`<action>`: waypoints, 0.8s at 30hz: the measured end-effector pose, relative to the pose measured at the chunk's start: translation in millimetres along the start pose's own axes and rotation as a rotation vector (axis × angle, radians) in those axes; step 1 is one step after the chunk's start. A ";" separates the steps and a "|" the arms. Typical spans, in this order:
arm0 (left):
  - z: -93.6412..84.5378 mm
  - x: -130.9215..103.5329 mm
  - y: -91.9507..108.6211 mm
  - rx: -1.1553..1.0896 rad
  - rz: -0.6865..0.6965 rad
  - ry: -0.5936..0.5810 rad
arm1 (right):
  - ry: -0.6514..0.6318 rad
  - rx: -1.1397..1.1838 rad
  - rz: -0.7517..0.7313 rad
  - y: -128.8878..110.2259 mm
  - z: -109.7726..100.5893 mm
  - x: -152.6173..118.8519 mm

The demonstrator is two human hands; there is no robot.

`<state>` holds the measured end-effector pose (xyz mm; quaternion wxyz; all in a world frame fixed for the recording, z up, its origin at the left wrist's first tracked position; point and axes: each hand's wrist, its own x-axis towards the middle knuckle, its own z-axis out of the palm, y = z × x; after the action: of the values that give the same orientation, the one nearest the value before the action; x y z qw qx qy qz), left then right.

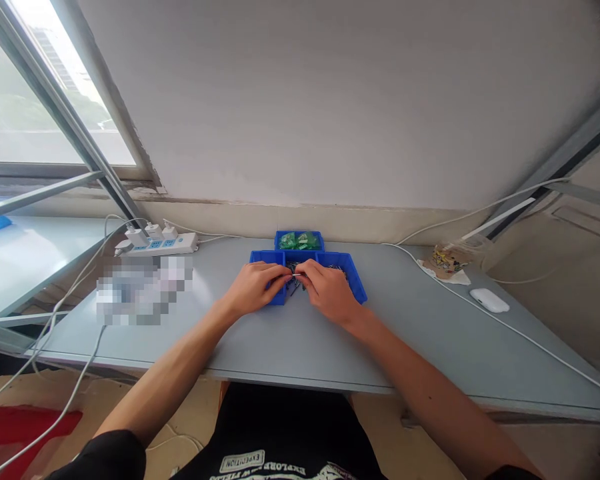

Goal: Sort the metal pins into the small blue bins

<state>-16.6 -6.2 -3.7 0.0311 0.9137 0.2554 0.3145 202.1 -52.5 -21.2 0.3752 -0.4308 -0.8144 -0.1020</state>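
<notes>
Two bare hands meet over the front blue bins [359, 283], which stand on the grey table [290, 353] and serve as the landmark here. At the bins' near side, the left hand [257, 287] has its thumb and fingertips drawn to a narrow pinch, and the right hand [331, 293] mirrors it; between them, above the middle of the bins, they hold a thin, light-coloured piece [297, 274]. Whether it is one part or two being joined is too small to tell.

Work looks to be midway through a single piece — both hands are on it, and it has not been set down. Below the fingers, inside the middle of the bins, lie loose dark slim pieces [293, 289], and more small parts [336, 267] show in the right-hand side, so a good deal seems left to handle. The left-hand side is largely covered by the left hand; I cannot tell how many pieces, if any, are finished.

Just behind the front bins, a back blue bin [278, 242] holds green packets [307, 241] — whether these are opened or used is unclear.
</notes>
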 end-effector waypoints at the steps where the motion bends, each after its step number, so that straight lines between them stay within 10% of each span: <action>1: 0.1 -0.1 -0.1 0.000 0.001 -0.001 | 0.000 -0.005 0.001 0.4 0.2 0.2; 24: -1.0 0.6 2.2 -0.019 0.000 0.010 | 0.060 -0.012 0.040 1.5 -1.1 1.9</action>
<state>-15.8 -8.0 -2.0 0.0386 0.9118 0.2525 0.3217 203.3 -50.9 -19.4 0.3989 -0.4460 -0.7933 -0.1124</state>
